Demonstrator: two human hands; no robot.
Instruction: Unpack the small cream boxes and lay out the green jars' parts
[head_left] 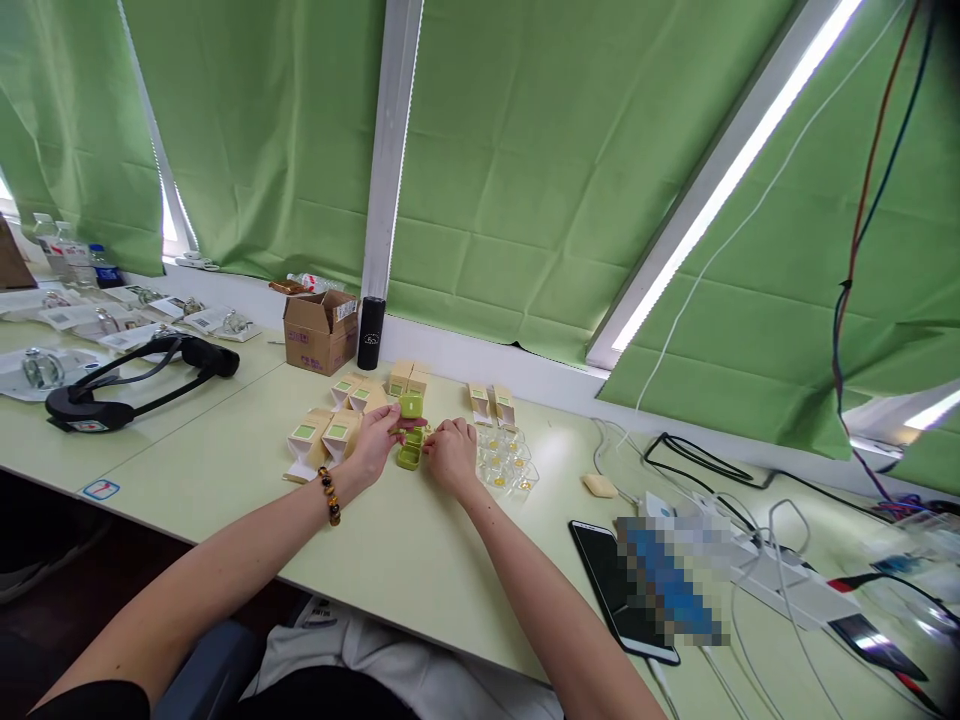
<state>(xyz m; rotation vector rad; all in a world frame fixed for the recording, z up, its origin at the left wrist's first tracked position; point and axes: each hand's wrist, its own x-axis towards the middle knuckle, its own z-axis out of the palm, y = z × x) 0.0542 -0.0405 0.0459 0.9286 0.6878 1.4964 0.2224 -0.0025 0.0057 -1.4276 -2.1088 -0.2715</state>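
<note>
Here, green case (411,404) in left fingers (389,414), right fingers (448,434) nearby.

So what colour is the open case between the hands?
The open case is olive green, as the head view shows.

The far green piece (411,404) is squarish with rounded corners, glossy, and bears a small pale mark; it is held upright, its broad side facing near. Just on its near side, the green case (409,462) stands open, its hollow showing. Whether the 2 join cannot be told. Both are mid-scene.
</note>
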